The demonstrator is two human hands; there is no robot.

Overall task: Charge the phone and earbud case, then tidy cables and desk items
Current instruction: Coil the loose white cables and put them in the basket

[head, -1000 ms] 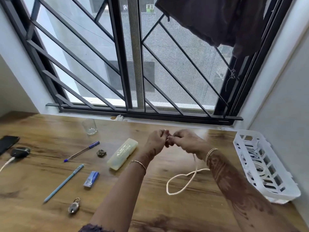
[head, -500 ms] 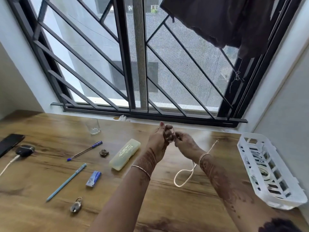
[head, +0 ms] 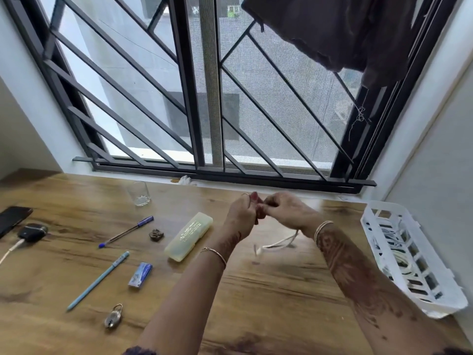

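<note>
Head view. Left hand [head: 243, 213] and right hand [head: 286, 211] raised above the wooden desk [head: 256, 303] near the window sill, knuckles nearly touching. Fingers of both curled, pinching the top of a white cable [head: 279, 243]; exact pinch spot hidden behind fingers. Rest of the cable hanging in a short loop under the right wrist, blurred, end dangling above the desk.

Far left: phone [head: 12, 219] lying flat at the desk edge, dark earbud case [head: 33, 232] just beside it with a white charging lead [head: 10, 251] plugged in.

Between there and the hands: empty glass [head: 139, 193] upright near the sill, blue-capped pen [head: 126, 231], small brown lump [head: 156, 234], pale yellow plastic case [head: 189, 235], light blue pen [head: 98, 280], small blue pack [head: 140, 274], padlock [head: 114, 316]. All apart from each other.

Right side: white slotted basket [head: 446, 302] against the wall, coiled white cables [head: 401, 260] inside.

Behind: barred window [head: 189, 98], dark cloth [head: 345, 29] hanging top right.
</note>
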